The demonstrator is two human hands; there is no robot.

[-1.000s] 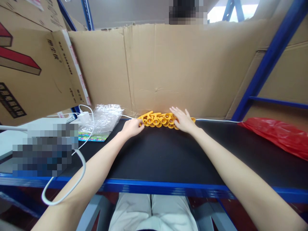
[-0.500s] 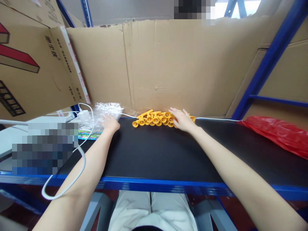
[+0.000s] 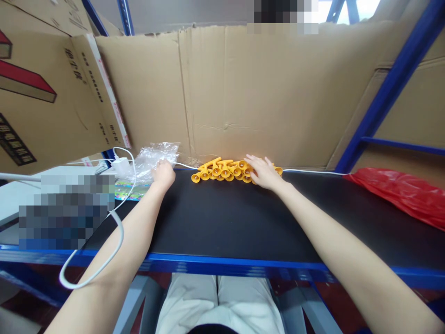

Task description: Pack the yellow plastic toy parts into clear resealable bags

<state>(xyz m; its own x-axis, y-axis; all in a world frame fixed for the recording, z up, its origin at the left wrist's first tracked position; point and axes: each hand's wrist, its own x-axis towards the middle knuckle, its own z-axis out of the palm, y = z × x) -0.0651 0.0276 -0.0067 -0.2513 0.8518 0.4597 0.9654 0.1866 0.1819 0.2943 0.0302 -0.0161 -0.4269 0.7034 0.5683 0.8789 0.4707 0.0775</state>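
Note:
At the back left of the black table, my left hand point(image 3: 164, 175) has its fingers closed on a crumpled clear plastic bag point(image 3: 153, 155). The bag's top edge stands up behind the hand. My right hand point(image 3: 263, 172) lies with fingers stretched out over the right part of a pile of small yellow trumpet-shaped pieces point(image 3: 216, 171). Their flared ends face me, and the hand covers some of them. Brightly patterned flat packaging point(image 3: 128, 191) lies below the bag, partly hidden by the bag and my left arm.
A tall cardboard sheet point(image 3: 278, 93) stands behind the black tabletop point(image 3: 229, 222). On the left are a white plug adapter point(image 3: 121, 166) and a white cable point(image 3: 120, 236) looping over my left forearm. A red plastic bag point(image 3: 399, 192) lies at right. Blue frame posts point(image 3: 385, 97) rise beside it.
My left hand has gone from spread fingers on the clear bag to fingers closed on it, and the bag is lifted slightly. My right hand stays on the yellow pieces.

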